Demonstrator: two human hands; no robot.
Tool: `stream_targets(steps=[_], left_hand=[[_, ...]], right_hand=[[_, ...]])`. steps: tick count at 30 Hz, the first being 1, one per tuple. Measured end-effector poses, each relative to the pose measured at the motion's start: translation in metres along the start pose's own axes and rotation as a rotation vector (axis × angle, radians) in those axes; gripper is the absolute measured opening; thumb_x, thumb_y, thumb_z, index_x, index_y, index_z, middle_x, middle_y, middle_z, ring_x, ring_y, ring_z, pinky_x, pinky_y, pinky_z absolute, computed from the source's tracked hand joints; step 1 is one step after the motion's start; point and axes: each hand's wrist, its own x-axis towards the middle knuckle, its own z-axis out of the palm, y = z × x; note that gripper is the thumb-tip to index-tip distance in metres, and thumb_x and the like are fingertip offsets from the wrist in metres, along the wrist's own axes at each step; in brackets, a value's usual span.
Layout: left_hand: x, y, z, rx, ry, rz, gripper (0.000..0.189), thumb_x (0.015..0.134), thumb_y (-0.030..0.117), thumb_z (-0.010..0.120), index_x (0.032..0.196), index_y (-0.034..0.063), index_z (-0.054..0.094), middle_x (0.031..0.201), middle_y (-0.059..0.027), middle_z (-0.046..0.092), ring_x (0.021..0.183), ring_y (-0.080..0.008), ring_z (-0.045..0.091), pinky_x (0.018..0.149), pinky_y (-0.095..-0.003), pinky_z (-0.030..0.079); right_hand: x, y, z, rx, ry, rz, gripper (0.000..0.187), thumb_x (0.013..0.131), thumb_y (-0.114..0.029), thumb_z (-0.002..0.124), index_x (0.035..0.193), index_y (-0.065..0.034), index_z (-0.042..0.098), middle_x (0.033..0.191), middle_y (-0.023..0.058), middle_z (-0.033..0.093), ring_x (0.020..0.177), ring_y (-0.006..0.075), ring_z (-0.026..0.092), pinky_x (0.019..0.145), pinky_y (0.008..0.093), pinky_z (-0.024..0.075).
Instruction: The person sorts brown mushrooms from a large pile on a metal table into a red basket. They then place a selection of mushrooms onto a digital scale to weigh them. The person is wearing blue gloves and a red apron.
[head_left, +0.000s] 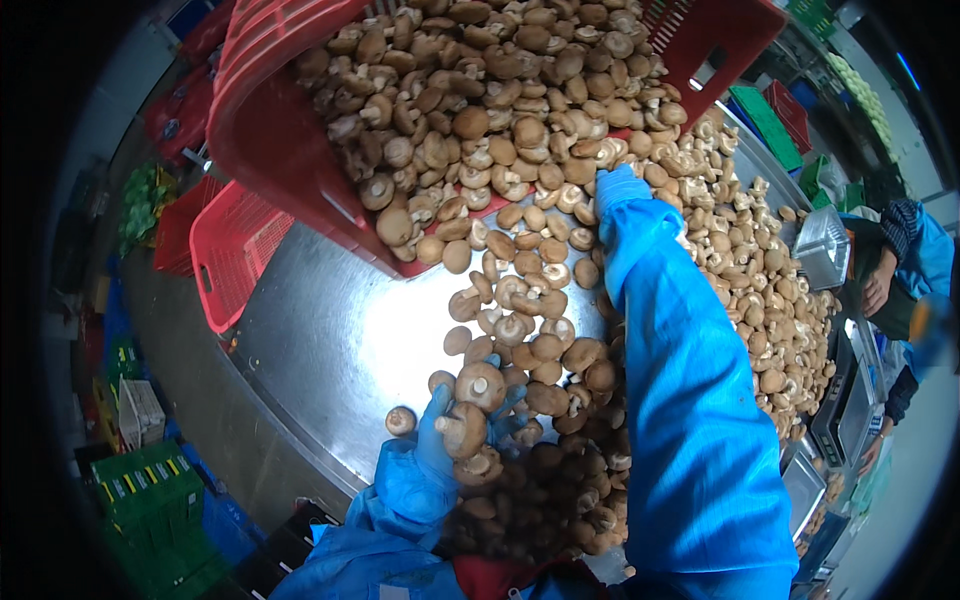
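A red plastic crate (262, 142) lies tipped toward me on a stainless-steel table (322, 352), full of brown-capped mushrooms (529, 131) that spill from its open side. My left hand (433, 431), in a blue glove, cups several mushrooms (481, 386) low in front of my body, with the thumb on their left and fingertips showing on the right. At the crate's lower right edge, my right hand (621, 185), also gloved, reaches into the mushrooms. Its fingers are mostly hidden, so what it grips cannot be told. Loose mushrooms (525, 300) lie between the hands.
A large mushroom heap (757, 307) spreads to the right of my right sleeve. Clear plastic trays (823, 244) and a scale (844, 397) stand beyond it, near co-workers' hands (879, 283). Red crates (236, 251) and green crates (150, 487) stand left of the table.
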Motion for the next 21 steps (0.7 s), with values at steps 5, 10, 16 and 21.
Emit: stream_targets(steps=[5,10,16,21], left_hand=[[-0.015,-0.012,-0.025,-0.332,-0.114,0.046,0.058,0.091,0.046,0.034,0.135,0.0075,0.031,0.132,-0.0199,0.039,0.113,-0.0381,0.046,0.091,-0.0440,0.044],[-0.051,-0.016,-0.016,-0.611,-0.565,0.046,0.056,0.092,0.045,0.034,0.134,0.0087,0.032,0.132,-0.0176,0.040,0.113,-0.0365,0.047,0.087,-0.0427,0.046],[-0.127,-0.034,-0.033,0.098,0.000,0.390,0.049,0.093,0.042,0.034,0.132,0.0131,0.036,0.126,-0.0120,0.047,0.109,-0.0299,0.050,0.078,-0.0346,0.048],[-0.215,-0.078,-0.093,-0.183,0.239,0.432,0.043,0.093,0.039,0.037,0.123,0.0087,0.045,0.121,-0.0099,0.049,0.094,-0.0169,0.055,0.065,-0.0302,0.049]], right_hand=[[-0.010,0.032,0.010,0.096,0.081,-0.128,0.046,0.077,-0.024,0.054,0.122,-0.0216,0.050,0.115,0.0209,0.053,0.105,0.0365,0.053,0.087,0.0446,0.0448],[-0.088,0.080,0.008,0.911,-0.020,-0.476,0.047,0.083,-0.019,0.060,0.125,-0.0034,0.047,0.114,0.0133,0.057,0.100,0.0204,0.055,0.085,0.0342,0.0438],[-0.271,-0.003,0.002,1.220,-0.730,-0.535,0.050,0.085,-0.012,0.059,0.130,-0.0016,0.041,0.126,0.0082,0.049,0.114,0.0185,0.046,0.098,0.0312,0.0357],[-0.374,-0.101,0.008,1.019,-1.204,-0.713,0.049,0.085,-0.006,0.057,0.130,-0.0009,0.040,0.121,0.0096,0.051,0.112,0.0177,0.047,0.095,0.0291,0.0379]])
